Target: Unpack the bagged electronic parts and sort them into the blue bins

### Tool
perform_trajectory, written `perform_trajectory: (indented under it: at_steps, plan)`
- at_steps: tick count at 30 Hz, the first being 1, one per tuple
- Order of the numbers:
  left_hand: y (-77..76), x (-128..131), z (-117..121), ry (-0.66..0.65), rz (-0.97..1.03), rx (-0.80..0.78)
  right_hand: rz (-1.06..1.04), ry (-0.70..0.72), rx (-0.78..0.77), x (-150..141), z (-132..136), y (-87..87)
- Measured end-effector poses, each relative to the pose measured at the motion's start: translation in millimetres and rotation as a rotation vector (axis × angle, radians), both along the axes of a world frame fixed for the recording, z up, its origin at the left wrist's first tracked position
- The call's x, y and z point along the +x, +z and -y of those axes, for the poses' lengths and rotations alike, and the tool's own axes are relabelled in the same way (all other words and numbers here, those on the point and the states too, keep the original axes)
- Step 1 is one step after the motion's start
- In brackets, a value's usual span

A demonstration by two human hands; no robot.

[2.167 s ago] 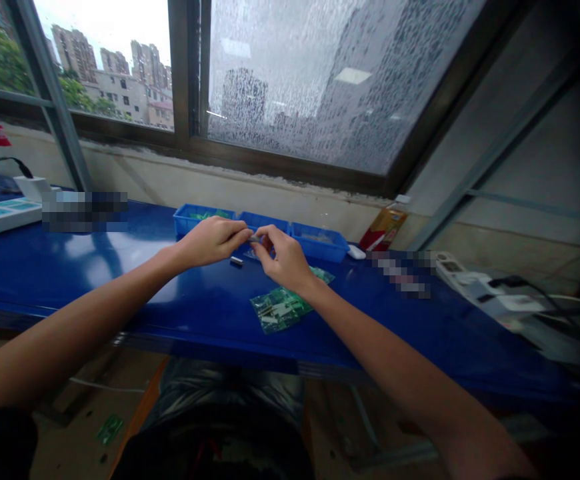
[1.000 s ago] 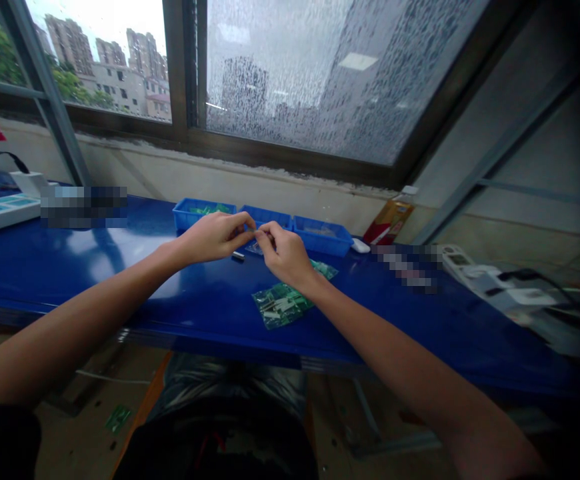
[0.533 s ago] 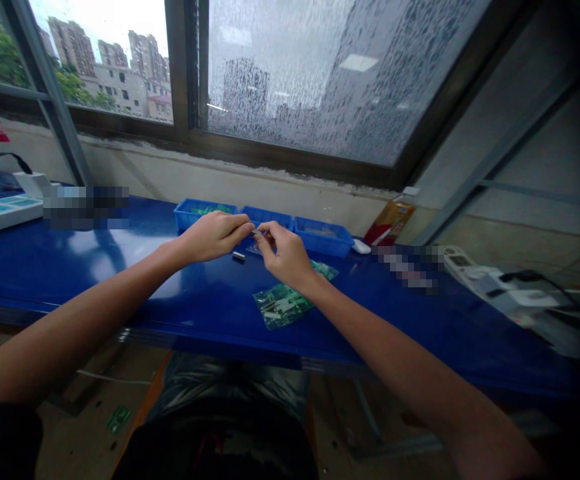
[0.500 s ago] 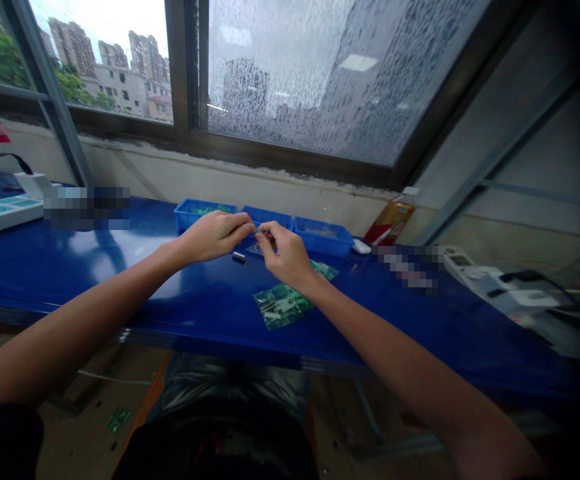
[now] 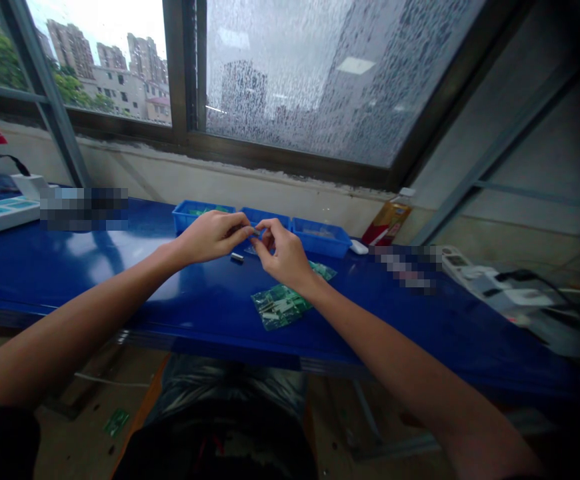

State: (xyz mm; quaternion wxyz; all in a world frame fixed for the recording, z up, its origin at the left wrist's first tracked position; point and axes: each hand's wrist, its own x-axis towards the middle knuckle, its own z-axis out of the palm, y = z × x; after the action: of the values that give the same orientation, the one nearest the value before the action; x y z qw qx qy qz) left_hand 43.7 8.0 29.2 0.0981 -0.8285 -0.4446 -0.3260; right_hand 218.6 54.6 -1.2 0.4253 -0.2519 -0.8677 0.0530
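My left hand (image 5: pixel 214 235) and my right hand (image 5: pixel 283 250) meet fingertip to fingertip above the blue table. Between their pinched fingers is a small greyish piece (image 5: pixel 255 233), mostly hidden and too small to name. On the table just below my left fingers lies a short silver metal piece (image 5: pixel 237 257). A clear plastic bag (image 5: pixel 251 250) shows partly behind my right fingers. Nearer me, partly under my right wrist, is a clear bag of green circuit boards and pale strips (image 5: pixel 281 308).
Three blue bins line the wall: a left bin (image 5: pixel 183 220) with green pieces, a middle bin (image 5: pixel 270 217) and a right bin (image 5: pixel 337 248). A bottle (image 5: pixel 387 223) and power strip (image 5: pixel 453 263) are at right; another power strip (image 5: pixel 5 212) is at left. The blue table (image 5: pixel 170 307) ends near my lap.
Both hands stay together at the same place, their fingers shifting slightly around the small piece. My right fingers are a little more arched now. The view has shifted slightly.
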Motion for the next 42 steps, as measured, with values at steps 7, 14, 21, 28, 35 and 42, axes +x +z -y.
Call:
perform_trajectory:
  at_steps: [7,14,21,28,35,42]
  plan:
    - [1.0,-1.2,-0.1,-0.022,0.025,-0.007,0.001,0.010,0.032,-1.0,0.6,1.7]
    - [1.2,-1.0,1.4,-0.059,0.062,0.035,0.001,0.004,0.016,-0.1,3.2,3.5]
    - [-0.6,-1.0,0.2,-0.002,0.081,0.029,-0.017,0.005,-0.002,0.3,1.7,-0.2]
    - [-0.4,-0.5,0.7,-0.005,0.084,0.016,-0.001,-0.009,0.004,0.1,3.1,2.2]
    - [-0.2,-0.6,0.2,0.014,0.080,0.018,-0.008,-0.016,-0.017,0.4,2.7,1.7]
    - [1.0,0.0,1.2,0.019,0.051,0.005,-0.006,-0.015,0.025,-0.1,1.8,0.3]
